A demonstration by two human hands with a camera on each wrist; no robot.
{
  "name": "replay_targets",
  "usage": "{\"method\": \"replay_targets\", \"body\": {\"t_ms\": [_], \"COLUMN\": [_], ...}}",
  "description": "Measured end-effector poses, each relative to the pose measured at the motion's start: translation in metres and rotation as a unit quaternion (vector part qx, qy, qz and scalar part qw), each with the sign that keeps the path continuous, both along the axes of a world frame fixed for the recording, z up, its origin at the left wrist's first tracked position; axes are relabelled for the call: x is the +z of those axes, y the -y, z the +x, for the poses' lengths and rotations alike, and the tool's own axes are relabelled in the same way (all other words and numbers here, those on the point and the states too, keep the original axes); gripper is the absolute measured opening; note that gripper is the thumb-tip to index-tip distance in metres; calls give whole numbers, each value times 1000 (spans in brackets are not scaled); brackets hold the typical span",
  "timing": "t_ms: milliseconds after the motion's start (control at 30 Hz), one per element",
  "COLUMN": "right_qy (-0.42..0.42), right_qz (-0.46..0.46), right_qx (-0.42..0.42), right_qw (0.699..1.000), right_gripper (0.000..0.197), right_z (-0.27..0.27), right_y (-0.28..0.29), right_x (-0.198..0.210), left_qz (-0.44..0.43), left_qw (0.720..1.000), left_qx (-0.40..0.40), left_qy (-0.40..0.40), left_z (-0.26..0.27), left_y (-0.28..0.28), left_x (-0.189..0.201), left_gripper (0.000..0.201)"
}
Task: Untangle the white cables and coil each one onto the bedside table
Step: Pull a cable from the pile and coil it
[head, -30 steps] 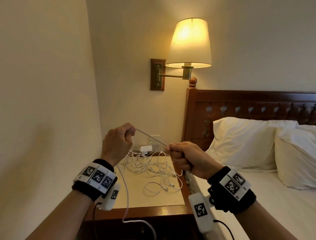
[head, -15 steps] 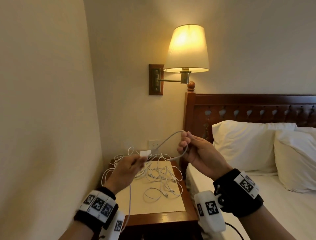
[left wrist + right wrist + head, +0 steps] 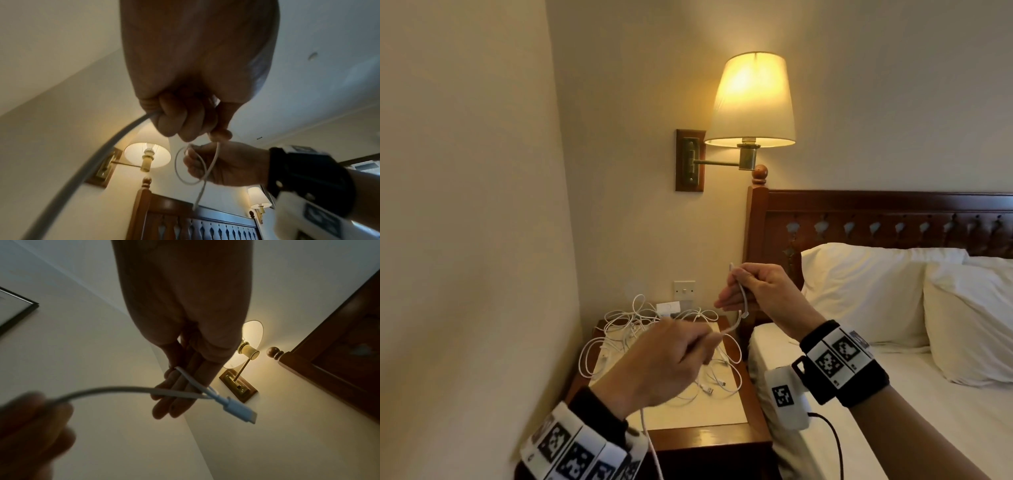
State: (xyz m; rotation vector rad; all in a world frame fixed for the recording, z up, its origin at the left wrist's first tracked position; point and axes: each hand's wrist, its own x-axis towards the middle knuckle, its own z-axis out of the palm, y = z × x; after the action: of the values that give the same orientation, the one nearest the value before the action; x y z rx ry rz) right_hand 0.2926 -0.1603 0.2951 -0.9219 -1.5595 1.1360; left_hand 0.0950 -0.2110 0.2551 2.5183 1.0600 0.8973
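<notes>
Left hand fisted round a thin white charging cable, right hand pinching its plug end w/ thumb, other fingers straight, small loop between. Below: tangled white cables on wooden bedside table, lit wall lamp above, bed rt.
</notes>
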Motion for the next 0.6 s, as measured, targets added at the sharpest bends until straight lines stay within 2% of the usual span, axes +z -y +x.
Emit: {"method": "replay_targets", "body": {"t_ms": [133, 300, 500, 600], "right_qy": [36, -1, -65, -84], "right_qz": [16, 6, -25, -42], "right_qx": [10, 64, 103, 124], "right_qw": [999, 998, 992, 988], "right_gripper": [31, 33, 35, 33], "right_z": [0, -8, -21, -25], "right_y": [3, 9, 16, 16], "right_x": [-1, -3, -8, -11], "left_qz": [122, 202, 245, 236], "left_qw": [992, 975, 957, 954], "left_qx": [10, 46, 92, 119], "left_qy": [38, 82, 120, 140], "left_z": [-2, -1, 2, 1], "left_y": [-9, -28, -51, -58], "left_x": [28, 43, 42, 37], "left_gripper": [34, 30, 25, 24]}}
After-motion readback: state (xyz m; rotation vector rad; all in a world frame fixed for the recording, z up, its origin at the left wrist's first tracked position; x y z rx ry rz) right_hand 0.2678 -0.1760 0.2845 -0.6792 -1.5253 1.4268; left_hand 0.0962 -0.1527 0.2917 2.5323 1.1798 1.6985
